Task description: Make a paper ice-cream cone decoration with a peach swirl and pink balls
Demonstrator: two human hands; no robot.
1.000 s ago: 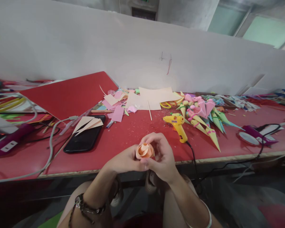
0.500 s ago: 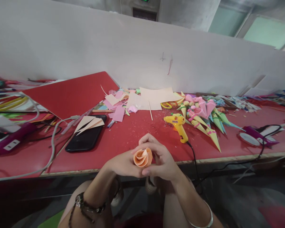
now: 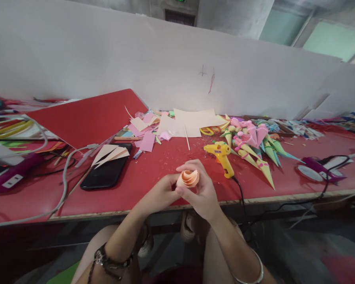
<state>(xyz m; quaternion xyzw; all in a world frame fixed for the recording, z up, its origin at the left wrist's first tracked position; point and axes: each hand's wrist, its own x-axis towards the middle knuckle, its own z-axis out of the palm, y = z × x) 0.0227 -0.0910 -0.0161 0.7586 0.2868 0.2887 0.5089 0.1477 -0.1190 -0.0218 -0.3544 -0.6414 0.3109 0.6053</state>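
A rolled peach paper flower (image 3: 188, 179), its layers curled in a spiral, is held up above the front edge of the red table. My right hand (image 3: 203, 193) wraps round its right side, with the thumb across the front. From the left, my left hand (image 3: 162, 193) grips its lower side; some of those fingertips are hidden behind the paper. To the right lies a yellow hot glue gun (image 3: 222, 156). Cut peach paper pieces (image 3: 114, 153) rest on a black phone (image 3: 106, 173) to the left.
Several pastel paper cones (image 3: 256, 148) with pink ties are piled right of the glue gun. Paper scraps (image 3: 148, 141), a thin white stick (image 3: 187, 137) and yellow-handled scissors (image 3: 207, 131) lie farther back. Purple power strips (image 3: 16, 173) and cables flank the red table (image 3: 154, 165).
Both hands have moved up and slightly right with the paper flower, which now tilts more. The left hand has shifted from under the flower to its left side.
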